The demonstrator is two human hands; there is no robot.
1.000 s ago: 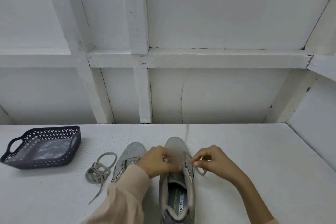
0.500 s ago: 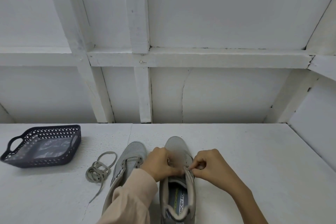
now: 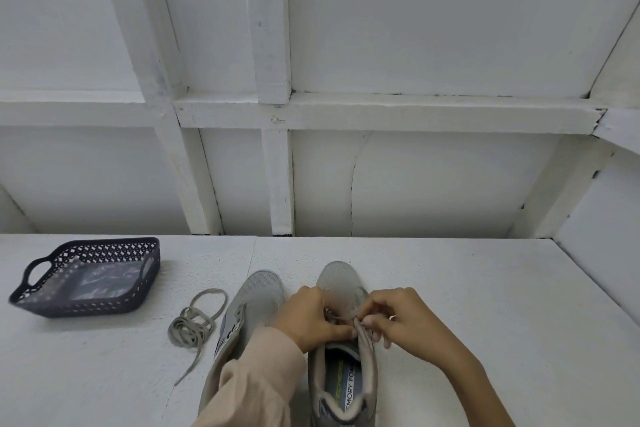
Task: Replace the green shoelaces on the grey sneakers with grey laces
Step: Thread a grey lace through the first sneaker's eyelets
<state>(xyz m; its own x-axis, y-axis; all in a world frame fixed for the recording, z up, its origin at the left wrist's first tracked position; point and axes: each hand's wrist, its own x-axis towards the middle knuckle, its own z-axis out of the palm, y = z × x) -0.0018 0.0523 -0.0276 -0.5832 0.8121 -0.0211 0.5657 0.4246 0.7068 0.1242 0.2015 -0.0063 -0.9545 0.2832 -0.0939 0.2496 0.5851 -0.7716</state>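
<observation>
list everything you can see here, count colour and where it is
basket: one, dark blue, far left on the table
loose lace: one, grey, coiled between the basket and the sneakers
left sneaker: one, grey, centre, partly under the sleeve
right sneaker: one, grey, beside it, under both hands
threaded lace: one, grey, at the right sneaker's eyelets
table: one, white, under everything
wall: white, beamed, behind the table
sleeve: one, beige, on the left arm
left hand: pinches the threaded lace
right hand: pinches the threaded lace
</observation>
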